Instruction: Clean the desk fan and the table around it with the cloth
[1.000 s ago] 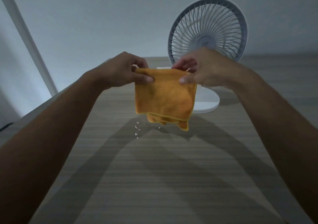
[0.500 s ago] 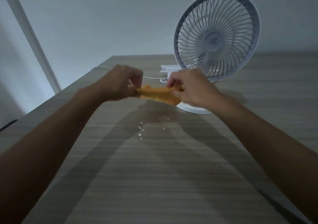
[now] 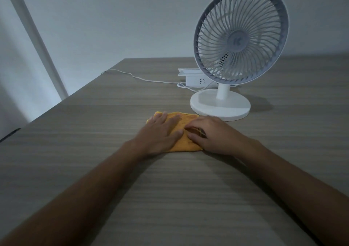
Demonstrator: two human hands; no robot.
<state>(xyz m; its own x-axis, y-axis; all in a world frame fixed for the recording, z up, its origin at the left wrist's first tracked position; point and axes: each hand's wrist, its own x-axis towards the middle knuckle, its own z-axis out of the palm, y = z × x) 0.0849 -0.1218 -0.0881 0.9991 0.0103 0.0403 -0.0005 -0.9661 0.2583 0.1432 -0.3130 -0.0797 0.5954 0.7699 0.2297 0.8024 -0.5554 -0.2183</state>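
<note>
With the orange cloth [image 3: 186, 132] lying folded and flat on the wood-grain table [image 3: 113, 170], just in front of the desk fan's round white base [image 3: 220, 106]: pressing down from both sides. Left hand [image 3: 160, 132] lying spread and flat, palm down, on the cloth's left half, gripping nothing. Right hand [image 3: 209, 135] resting on the right half, fingers [image 3: 194, 130] curled and possibly pinching a fold; cannot tell for sure.

Step judged: wiping the table near the fan; grille [image 3: 240, 36] and base looking untouched so far.

Next move probably calling for even downward pressure while sliding the cloth around the base, steering clear of the white cable [image 3: 143, 78] and power strip [image 3: 196, 79] behind.
</note>
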